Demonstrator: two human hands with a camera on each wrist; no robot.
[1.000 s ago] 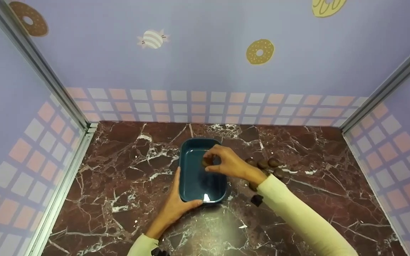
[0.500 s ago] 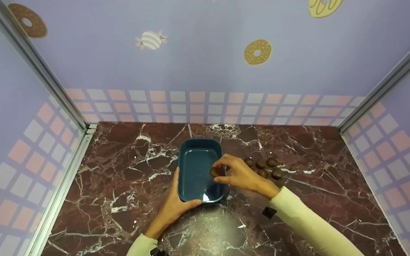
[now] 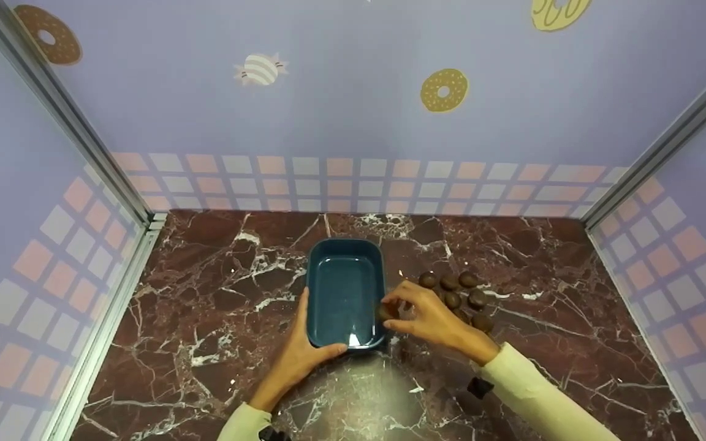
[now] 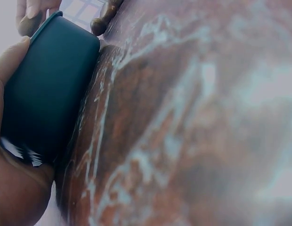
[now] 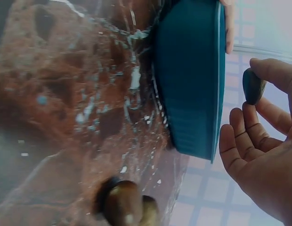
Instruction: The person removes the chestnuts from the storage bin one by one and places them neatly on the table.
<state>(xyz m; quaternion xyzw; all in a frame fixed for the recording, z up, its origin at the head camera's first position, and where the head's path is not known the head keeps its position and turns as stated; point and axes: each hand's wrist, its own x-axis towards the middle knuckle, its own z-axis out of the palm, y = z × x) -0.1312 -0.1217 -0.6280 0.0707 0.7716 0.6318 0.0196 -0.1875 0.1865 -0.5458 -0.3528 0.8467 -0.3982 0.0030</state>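
Note:
A deep teal baking dish (image 3: 344,294) stands on the marble-patterned table, its inside bare. My left hand (image 3: 305,352) holds its near left corner, fingers along the left wall and thumb at the near rim. Over the right rim, my right hand (image 3: 429,318) pinches a brown chestnut (image 5: 253,87) between thumb and fingertips. In the right wrist view this chestnut is raised above the rim and touches nothing but the fingers. Right of the dish, several chestnuts (image 3: 477,299) lie in a loose group, some partly hidden by the right hand.
The reddish-brown table (image 3: 224,294) has white veins. A lilac back wall (image 3: 341,110) with printed sweets and a checked band rises behind it. Side walls (image 3: 684,257) with metal corner rails enclose it left and right.
My right hand has moved right and nearer to me, carrying the chestnut from over the dish's inside to its right rim. More loose chestnuts show. The left hand and dish stay put.

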